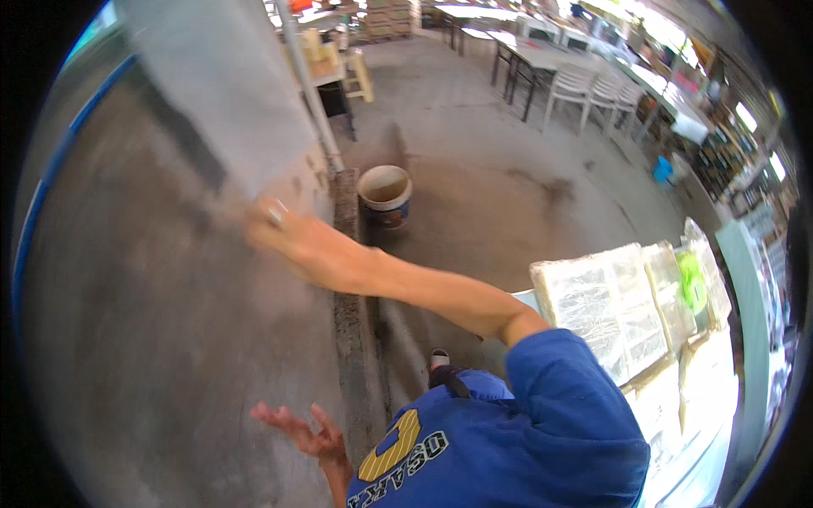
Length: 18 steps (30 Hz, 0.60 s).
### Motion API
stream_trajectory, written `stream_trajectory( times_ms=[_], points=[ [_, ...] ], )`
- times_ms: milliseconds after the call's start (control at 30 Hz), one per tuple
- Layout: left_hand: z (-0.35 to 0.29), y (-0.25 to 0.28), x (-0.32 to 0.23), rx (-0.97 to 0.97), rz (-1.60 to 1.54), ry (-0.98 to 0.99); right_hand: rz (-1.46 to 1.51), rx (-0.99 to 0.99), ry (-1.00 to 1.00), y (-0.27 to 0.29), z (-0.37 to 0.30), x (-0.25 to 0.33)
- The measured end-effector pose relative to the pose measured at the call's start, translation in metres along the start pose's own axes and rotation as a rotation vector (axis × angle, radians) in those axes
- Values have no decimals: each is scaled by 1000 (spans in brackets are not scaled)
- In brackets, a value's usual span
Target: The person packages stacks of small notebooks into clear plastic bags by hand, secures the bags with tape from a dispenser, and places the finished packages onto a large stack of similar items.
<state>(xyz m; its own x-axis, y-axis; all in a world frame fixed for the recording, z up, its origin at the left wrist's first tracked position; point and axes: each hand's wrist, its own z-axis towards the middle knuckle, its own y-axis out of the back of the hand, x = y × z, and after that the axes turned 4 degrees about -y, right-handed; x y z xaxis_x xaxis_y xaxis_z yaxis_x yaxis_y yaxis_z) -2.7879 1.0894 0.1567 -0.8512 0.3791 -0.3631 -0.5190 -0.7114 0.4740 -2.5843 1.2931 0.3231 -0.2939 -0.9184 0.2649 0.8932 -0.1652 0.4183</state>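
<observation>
My right hand (309,250) reaches out over a broad grey surface (169,356) on the left. Motion smears its fingers, and a small shiny band shows near them. Just beyond the fingertips is the lower end of a long pale grey-white sheet (224,93), also blurred, with a dark strip along its left side. Whether the fingers grip that sheet I cannot make out. Nearer to me, my left hand (309,432) hovers by the grey surface's right edge, palm up with spread fingers and nothing in it.
A rough raised ledge (349,296) borders the grey surface; a blue tube (51,173) curves along its far left. A white bucket (385,195) stands on the floor beyond the ledge. Plastic-wrapped packages (605,305) are stacked at my right. White chairs (572,89) and long tables stand farther back.
</observation>
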Motion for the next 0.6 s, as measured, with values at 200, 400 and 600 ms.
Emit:
stream_trajectory(
  times_ms=[200, 400, 600],
  points=[
    [82, -200, -64, 301, -278, -260, -152, 315, -939, 85, -300, -136],
    [135, -367, -192, 662, -787, -780, 886, -398, -1309, 110, -351, -187],
    [153, -545, -250, 1094, -856, -1082, 1611, -698, -1085, 158, -329, -278]
  ],
)
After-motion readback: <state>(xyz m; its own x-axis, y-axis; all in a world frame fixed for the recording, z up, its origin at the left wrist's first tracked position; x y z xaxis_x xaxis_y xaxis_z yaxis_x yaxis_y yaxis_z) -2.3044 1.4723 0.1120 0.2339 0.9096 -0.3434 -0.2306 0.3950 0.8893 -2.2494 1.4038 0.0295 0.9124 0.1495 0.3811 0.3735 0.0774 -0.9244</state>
